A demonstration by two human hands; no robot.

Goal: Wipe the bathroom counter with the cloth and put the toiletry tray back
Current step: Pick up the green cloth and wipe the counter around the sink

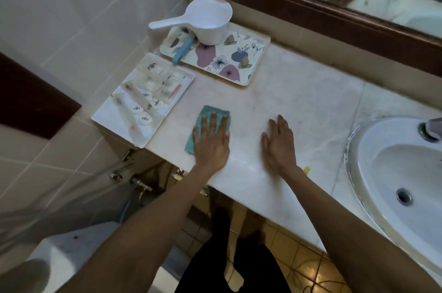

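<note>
My left hand lies flat, fingers spread, pressing a teal cloth onto the pale marble counter near its front edge. My right hand rests flat and empty on the counter a little to the right of the cloth. A white toiletry tray with small packets, round soaps and wrapped tubes sits at the counter's left end, its corner past the edge. Behind it lies a floral tray carrying a white dipper and a blue-handled item.
A white sink with a tap is set into the counter on the right. A wood-framed mirror runs along the back wall. Tiled wall stands left; pipes and valves hang under the counter.
</note>
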